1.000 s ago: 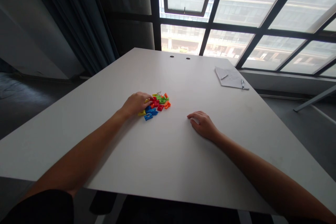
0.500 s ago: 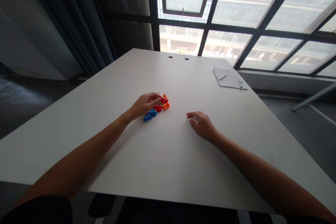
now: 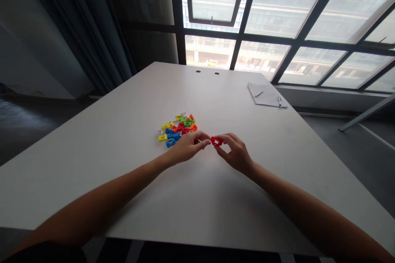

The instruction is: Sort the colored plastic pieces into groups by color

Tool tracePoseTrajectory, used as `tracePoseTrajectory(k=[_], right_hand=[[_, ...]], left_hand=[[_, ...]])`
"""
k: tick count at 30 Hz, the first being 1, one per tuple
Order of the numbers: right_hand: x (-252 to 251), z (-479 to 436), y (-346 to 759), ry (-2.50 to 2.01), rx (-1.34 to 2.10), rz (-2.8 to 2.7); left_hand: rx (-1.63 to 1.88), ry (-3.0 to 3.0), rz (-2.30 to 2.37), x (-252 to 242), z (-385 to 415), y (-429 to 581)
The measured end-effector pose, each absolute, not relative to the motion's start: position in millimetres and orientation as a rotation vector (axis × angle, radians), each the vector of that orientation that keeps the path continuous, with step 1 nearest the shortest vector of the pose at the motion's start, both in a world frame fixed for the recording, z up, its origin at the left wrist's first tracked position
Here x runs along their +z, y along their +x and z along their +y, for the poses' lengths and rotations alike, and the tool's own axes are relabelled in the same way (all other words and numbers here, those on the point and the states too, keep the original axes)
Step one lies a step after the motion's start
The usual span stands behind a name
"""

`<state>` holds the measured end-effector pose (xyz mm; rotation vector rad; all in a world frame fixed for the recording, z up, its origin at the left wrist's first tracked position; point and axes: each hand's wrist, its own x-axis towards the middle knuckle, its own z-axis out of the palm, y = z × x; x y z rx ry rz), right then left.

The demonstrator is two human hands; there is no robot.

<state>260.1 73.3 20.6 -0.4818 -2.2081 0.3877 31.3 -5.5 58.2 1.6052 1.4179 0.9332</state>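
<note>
A small red plastic piece [image 3: 216, 141] is pinched between both hands just above the white table [image 3: 200, 197]. My left hand [image 3: 187, 148] grips its left side with thumb and fingertips. My right hand [image 3: 235, 153] pinches its right side. Left of the hands lies a heap of small coloured plastic pieces [image 3: 176, 129], in yellow, blue, green, orange, red and white.
A sheet of paper [image 3: 264, 93] with a pen [image 3: 279, 101] on it lies at the far right edge of the table. Two cable holes [image 3: 207, 72] are near the far edge. Windows and a dark curtain stand behind.
My left hand lifted a red piece out of the heap and carried it right. My right hand rose from the table and met it, pinching the same piece.
</note>
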Motion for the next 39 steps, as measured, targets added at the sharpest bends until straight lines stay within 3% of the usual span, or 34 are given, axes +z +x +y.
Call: tracePoseTrajectory(k=[4, 7, 11, 21, 32, 39], right_hand=[[7, 109, 272, -0.631, 0.316, -2.264], [-6, 131, 278, -0.759, 0.304, -2.376], [-18, 143, 281, -0.845, 0.341, -2.444], [-10, 139, 287, -0.818, 0.456, -2.535], [-12, 109, 279, -0.784, 0.281, -2.534], [-6, 92, 274, -0.822, 0.32, -2.538]], left_hand=[[0.938, 2.164, 1.853, 73, 12, -10], [0.694, 2.27, 2.022, 77, 24, -46], [0.446, 2.32, 1.966, 67, 29, -66], [0.307, 2.304, 1.915, 62, 27, -65], [0.457, 2.324, 1.649, 41, 7, 17], [0.565, 2.269, 1.644, 23, 14, 12]])
